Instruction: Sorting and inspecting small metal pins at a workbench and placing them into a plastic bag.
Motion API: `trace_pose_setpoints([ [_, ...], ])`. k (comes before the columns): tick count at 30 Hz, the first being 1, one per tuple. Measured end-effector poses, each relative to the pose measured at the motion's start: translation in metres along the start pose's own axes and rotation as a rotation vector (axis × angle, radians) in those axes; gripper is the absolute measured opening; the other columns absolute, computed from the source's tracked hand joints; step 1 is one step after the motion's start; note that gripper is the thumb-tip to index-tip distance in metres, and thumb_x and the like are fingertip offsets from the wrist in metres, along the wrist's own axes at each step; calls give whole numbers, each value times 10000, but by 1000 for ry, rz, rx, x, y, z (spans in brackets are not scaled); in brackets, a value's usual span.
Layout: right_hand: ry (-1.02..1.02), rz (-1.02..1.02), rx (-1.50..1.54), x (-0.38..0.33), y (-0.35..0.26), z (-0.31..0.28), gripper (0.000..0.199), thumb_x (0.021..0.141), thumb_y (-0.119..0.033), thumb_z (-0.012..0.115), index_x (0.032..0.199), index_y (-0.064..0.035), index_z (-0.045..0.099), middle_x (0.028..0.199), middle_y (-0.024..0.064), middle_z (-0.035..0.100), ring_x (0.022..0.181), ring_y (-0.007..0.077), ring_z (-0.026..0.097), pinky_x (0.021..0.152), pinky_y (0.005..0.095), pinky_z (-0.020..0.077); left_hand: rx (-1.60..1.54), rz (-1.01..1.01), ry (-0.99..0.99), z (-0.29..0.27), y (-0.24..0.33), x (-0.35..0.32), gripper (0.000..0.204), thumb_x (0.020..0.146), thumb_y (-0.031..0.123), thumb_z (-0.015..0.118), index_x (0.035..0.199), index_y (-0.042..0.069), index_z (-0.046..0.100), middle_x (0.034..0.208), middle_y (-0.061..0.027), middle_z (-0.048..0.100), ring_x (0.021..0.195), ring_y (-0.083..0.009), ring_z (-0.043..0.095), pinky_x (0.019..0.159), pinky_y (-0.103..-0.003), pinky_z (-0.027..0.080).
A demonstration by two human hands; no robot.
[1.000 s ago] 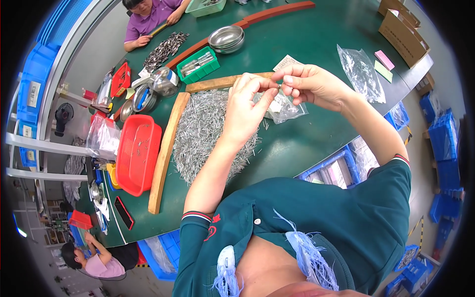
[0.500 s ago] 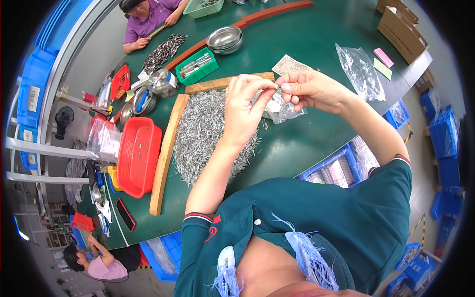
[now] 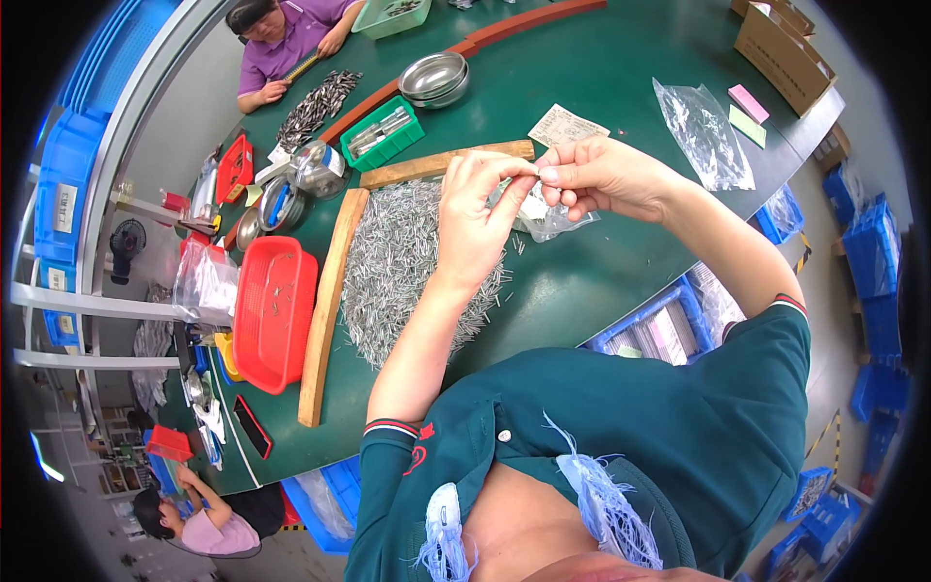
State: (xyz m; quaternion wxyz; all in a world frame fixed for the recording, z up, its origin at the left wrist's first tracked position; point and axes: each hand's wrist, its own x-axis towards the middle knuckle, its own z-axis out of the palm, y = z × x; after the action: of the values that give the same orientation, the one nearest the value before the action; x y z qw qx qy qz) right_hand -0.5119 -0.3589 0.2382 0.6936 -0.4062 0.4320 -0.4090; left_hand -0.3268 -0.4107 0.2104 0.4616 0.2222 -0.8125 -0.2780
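My left hand [image 3: 478, 209] and my right hand [image 3: 603, 177] meet above the table, thumbs and fingertips pinched close together. Between them is something too small to make out. A large heap of small silvery metal pins [image 3: 402, 262] lies on the green table, partly covered by my left hand and forearm. Beneath my right hand lies a clear plastic bag [image 3: 561, 225] with something white in it, mostly hidden by the fingers. Two wooden bars [image 3: 330, 310] border the heap at its left and far sides.
Left of the heap stands a red basket [image 3: 274, 310]. Beyond it are a green tray [image 3: 381, 136], steel bowls [image 3: 433, 78] and a clear jar [image 3: 321, 167]. A flat plastic bag [image 3: 705, 136] lies at the right. Across the table sits a person in purple [image 3: 291, 44].
Both hands stay pinched together in nearly the same place. The whole view has shifted slightly; nothing on the table has visibly moved.
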Motion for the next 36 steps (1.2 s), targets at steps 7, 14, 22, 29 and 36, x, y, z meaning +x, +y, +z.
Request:
trace_pose_setpoints([
  [7, 10, -19, -21, 0, 0, 1, 192, 881, -219, 602, 949, -43, 565, 785, 11, 618, 644, 36, 576, 582, 170, 505, 50, 12, 15, 1, 1, -1, 73, 777, 127, 668, 849, 118, 657, 851, -4, 608, 831, -195, 522, 770, -324, 389],
  [14, 54, -60, -218, 2, -2, -3, 217, 882, -200, 595, 990, -12, 594, 786, 22, 630, 653, 44, 579, 592, 181, 498, 238, 137, 26, -1, -1, 1, 94, 749, 128, 690, 834, 134, 653, 849, 18, 588, 830, -190, 518, 746, -333, 377],
  [22, 112, -131, -666, 15, -12, -3, 193, 877, -168, 582, 951, -5, 650, 777, 38, 645, 672, 73, 596, 585, 206, 500, 534, 237, -35, 0, -6, 3, 130, 740, 117, 678, 859, 117, 627, 942, -4, 561, 922, -207, 521, 766, -367, 385],
  [29, 119, -332, -1322, 20, -8, 3, 188, 834, -177, 591, 946, -51, 673, 748, 88, 652, 698, 196, 631, 633, 308, 487, 493, 135, -79, -15, -3, -1, 137, 794, 139, 647, 924, 97, 645, 994, -32, 575, 966, -219, 528, 819, -357, 396],
  [36, 185, -402, -1361, 2, -11, 7, 277, 803, -258, 631, 1022, -91, 656, 979, 136, 638, 828, 294, 625, 754, 368, 480, 484, 104, -231, -31, 2, -7, 283, 775, 199, 679, 1045, 127, 634, 1219, -75, 513, 1184, -286, 441, 984, -412, 347],
])
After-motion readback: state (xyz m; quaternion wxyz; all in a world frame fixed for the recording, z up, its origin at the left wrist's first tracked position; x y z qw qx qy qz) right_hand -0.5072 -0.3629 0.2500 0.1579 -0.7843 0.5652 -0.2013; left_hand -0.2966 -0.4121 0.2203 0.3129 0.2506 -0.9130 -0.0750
